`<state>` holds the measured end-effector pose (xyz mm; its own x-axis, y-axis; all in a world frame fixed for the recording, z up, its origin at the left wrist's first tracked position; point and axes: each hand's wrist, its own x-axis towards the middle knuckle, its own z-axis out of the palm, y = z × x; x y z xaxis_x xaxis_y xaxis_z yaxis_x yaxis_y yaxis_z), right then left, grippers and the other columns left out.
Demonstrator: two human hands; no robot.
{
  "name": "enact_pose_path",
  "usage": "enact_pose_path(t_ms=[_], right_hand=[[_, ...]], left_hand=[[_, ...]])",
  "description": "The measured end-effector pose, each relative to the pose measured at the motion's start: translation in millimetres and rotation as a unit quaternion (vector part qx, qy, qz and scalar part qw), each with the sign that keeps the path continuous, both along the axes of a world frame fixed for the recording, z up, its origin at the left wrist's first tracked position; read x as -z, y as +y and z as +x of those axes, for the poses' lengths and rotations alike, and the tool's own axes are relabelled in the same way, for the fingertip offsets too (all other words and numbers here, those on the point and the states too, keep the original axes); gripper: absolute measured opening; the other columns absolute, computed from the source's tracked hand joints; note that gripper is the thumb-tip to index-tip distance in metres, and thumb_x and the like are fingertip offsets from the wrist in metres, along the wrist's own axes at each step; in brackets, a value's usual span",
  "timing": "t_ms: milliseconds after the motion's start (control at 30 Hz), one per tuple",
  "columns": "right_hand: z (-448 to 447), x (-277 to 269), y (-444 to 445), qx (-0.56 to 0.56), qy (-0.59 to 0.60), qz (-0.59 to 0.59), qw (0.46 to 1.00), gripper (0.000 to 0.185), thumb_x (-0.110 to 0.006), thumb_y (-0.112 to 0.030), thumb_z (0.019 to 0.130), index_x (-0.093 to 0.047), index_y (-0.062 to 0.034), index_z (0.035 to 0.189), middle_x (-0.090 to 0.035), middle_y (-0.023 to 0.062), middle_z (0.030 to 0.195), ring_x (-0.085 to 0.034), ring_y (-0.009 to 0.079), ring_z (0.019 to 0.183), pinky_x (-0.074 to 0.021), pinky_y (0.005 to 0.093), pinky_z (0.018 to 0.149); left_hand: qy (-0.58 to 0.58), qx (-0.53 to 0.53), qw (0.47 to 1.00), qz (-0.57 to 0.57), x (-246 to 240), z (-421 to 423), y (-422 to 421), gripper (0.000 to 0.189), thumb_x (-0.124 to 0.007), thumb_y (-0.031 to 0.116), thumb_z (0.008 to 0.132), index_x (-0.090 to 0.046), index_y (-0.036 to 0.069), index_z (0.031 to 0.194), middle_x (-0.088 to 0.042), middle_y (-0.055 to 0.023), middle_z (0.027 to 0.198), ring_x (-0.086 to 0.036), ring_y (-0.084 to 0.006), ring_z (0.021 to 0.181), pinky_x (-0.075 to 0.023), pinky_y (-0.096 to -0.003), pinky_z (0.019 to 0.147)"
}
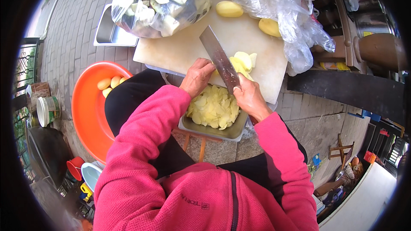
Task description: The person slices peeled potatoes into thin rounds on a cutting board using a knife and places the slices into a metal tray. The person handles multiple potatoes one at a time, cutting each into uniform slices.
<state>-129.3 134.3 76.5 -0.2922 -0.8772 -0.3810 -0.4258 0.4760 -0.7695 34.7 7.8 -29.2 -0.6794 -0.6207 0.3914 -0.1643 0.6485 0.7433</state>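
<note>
My right hand (252, 98) grips the handle of a Chinese cleaver (221, 59), its broad blade pointing up and left over the cutting board (179, 49). Close to the blade's left side is my left hand (199, 75), fingers bent; whether it holds a piece of potato there is hidden. Thin potato slices (242, 62) lie on the board just right of the blade. Below both hands, a rectangular metal pan (221, 133) holds a heap of potato slices (213, 107). Two whole peeled potatoes, one (229, 9) further left and another (269, 27), rest toward the board's far side.
A tied clear plastic bag of cut vegetable chunks (160, 4) covers the board's far left corner, beside another metal pan (115, 29). Crumpled plastic bags (293, 22) lie far right. An orange basin (91, 112) with several peeled potatoes (110, 83) stands by my left leg.
</note>
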Motion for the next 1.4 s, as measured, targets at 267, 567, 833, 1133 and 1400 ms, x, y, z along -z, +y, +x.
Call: enact_pose_path(t_ms=[267, 567, 833, 1133, 1400], right_hand=[[0, -1, 0, -0.020, -0.006, 0.009, 1.000, 0.018, -0.052, 0.003, 0.087, -0.054, 0.0021, 0.105, -0.062, 0.0277, 0.077, -0.066, 0.0481, 0.079, -0.0512, 0.0504, 0.071], [1, 13, -5, 0.002, -0.029, 0.015, 0.999, 0.023, -0.052, 0.000, 0.088, -0.056, 0.0010, 0.110, -0.064, 0.0270, 0.081, -0.067, 0.0457, 0.080, -0.0519, 0.0500, 0.072], [-3, -3, -2, 0.016, -0.052, 0.050, 0.997, 0.032, -0.052, -0.003, 0.089, -0.058, -0.0029, 0.120, -0.067, 0.0210, 0.083, -0.068, 0.0337, 0.074, -0.0532, 0.0450, 0.070], [0, 18, -7, 0.004, -0.044, 0.075, 0.996, 0.032, -0.053, -0.004, 0.089, -0.058, -0.0017, 0.120, -0.067, 0.0207, 0.083, -0.068, 0.0330, 0.074, -0.0541, 0.0452, 0.071], [-4, 16, -3, 0.007, -0.032, 0.037, 0.999, 0.029, -0.054, -0.003, 0.088, -0.058, -0.0003, 0.117, -0.066, 0.0218, 0.080, -0.067, 0.0345, 0.072, -0.0539, 0.0449, 0.071]], left_hand=[[0.000, 0.004, 1.000, -0.001, 3, 0, 0, 0.015, -0.072, -0.005, 0.086, -0.067, 0.001, 0.099, -0.067, -0.0154, 0.099, -0.064, -0.0352, 0.092, -0.0546, -0.0409, 0.078], [0.004, 0.006, 1.000, -0.001, 1, 1, -1, 0.016, -0.071, -0.005, 0.086, -0.067, 0.001, 0.100, -0.066, -0.0152, 0.098, -0.064, -0.0355, 0.092, -0.0544, -0.0410, 0.077], [0.000, 0.004, 1.000, 0.000, 3, 2, -1, 0.014, -0.071, -0.005, 0.086, -0.067, 0.001, 0.099, -0.066, -0.0155, 0.097, -0.064, -0.0359, 0.091, -0.0547, -0.0411, 0.077], [-0.001, 0.003, 1.000, 0.009, 3, 4, 0, 0.014, -0.071, -0.004, 0.087, -0.067, 0.001, 0.099, -0.066, -0.0156, 0.098, -0.065, -0.0360, 0.091, -0.0549, -0.0418, 0.077], [-0.003, -0.006, 1.000, 0.022, 0, 4, 1, 0.015, -0.070, -0.005, 0.087, -0.068, 0.001, 0.100, -0.066, -0.0156, 0.098, -0.065, -0.0359, 0.092, -0.0548, -0.0413, 0.078]])
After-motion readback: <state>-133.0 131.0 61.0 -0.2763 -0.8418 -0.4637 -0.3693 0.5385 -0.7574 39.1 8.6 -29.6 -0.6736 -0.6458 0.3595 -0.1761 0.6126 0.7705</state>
